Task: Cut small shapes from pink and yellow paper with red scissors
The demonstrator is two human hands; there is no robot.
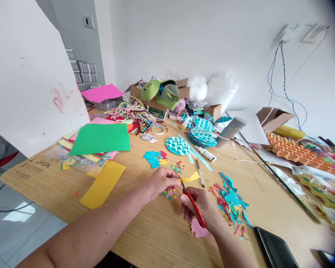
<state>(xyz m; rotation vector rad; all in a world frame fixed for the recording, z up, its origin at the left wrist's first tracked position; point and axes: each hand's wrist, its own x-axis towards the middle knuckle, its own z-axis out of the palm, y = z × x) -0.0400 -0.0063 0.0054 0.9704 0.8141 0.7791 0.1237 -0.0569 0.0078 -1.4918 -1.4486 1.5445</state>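
My right hand (195,204) is closed around red-handled scissors (194,206), their blades pointing up and left toward my other hand. The thumb and fingers of my left hand (163,182) pinch together at the blade tips. A narrow yellow paper strip (191,178) runs right from those fingertips; my fingers partly hide its held end. Small coloured paper bits (178,167) lie just beyond my hands, and round paper dots (169,192) show beneath them. Blue cut-out shapes (152,159) rest farther back, beside red and yellow ones. A pink paper piece (200,227) is partly under my right hand.
Blue and red paper scraps (233,201) are heaped on the right, near a black phone (275,247). A pen (200,173), a glue bottle (206,153) and patterned blue discs (178,145) lie ahead. Green paper (102,139) and yellow paper (103,184) are left.
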